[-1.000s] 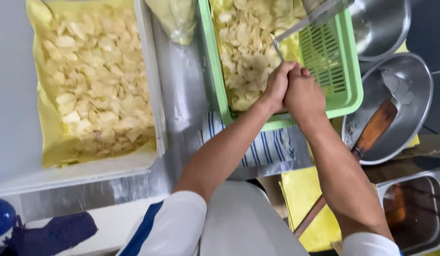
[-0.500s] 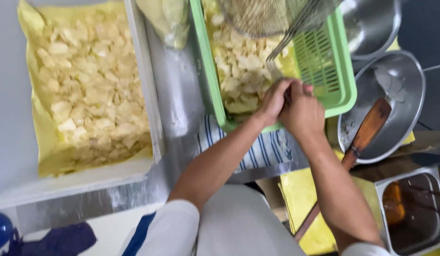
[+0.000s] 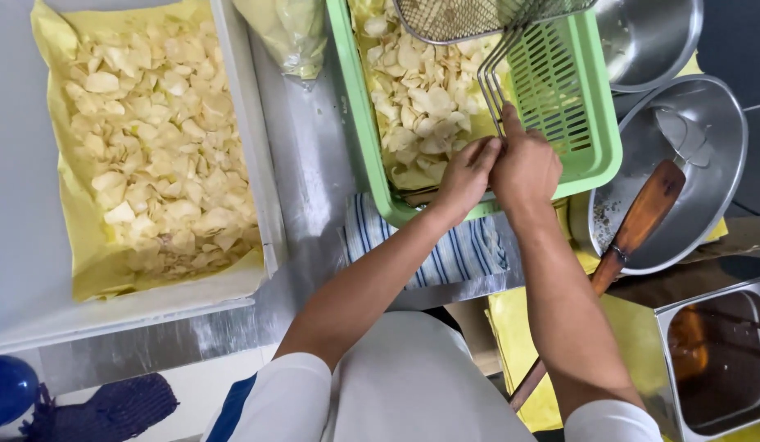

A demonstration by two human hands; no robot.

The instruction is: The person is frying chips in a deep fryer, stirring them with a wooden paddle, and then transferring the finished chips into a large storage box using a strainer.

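Hands together: left hand (image 3: 470, 172) and right hand (image 3: 523, 164) clench the wire handle of the fry basket (image 3: 486, 16), raised over the green crate (image 3: 597, 160). Chips (image 3: 417, 90) lie heaped inside already; basket contents unclear.

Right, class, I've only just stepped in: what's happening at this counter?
A person grips the wire handle of a mesh frying basket with both hands, the left hand and right hand pressed together. The basket hangs over a green plastic crate lined with yellow paper and partly filled with pale chips. To the left, a white tray holds more chips. A wooden-handled tool rests in a steel bowl on the right.
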